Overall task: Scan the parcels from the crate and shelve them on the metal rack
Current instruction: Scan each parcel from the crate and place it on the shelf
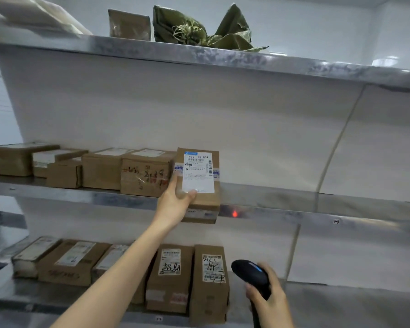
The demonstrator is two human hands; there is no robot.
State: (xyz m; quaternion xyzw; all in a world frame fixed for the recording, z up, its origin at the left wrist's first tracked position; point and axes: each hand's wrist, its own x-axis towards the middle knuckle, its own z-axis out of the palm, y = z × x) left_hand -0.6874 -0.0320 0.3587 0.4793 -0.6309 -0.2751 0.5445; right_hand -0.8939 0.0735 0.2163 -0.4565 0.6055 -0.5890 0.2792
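The left hand (175, 202) reaches up to the middle shelf (282, 197) of the metal rack (317, 67) and grips a parcel (200, 183), a brown box with a white label reading 530 05 069. The thumb presses the label's lower edge and the fingers curl behind the box. The parcel tilts back at the shelf's front lip; whether it already rests on the shelf is hard to tell. At its 9 o'clock, just beside it, a row of boxes (102, 169) lines the same shelf. At its 4 o'clock a red light spot (234, 213) glows on the shelf edge. At 5 o'clock, well apart, the right hand (268, 301) is clenched round the handle of a black scanner (251, 275). More boxes (168, 278) stand on the lower shelf (341, 304), and a green sack (199, 29) lies on the top shelf (223, 55) at 12 o'clock.
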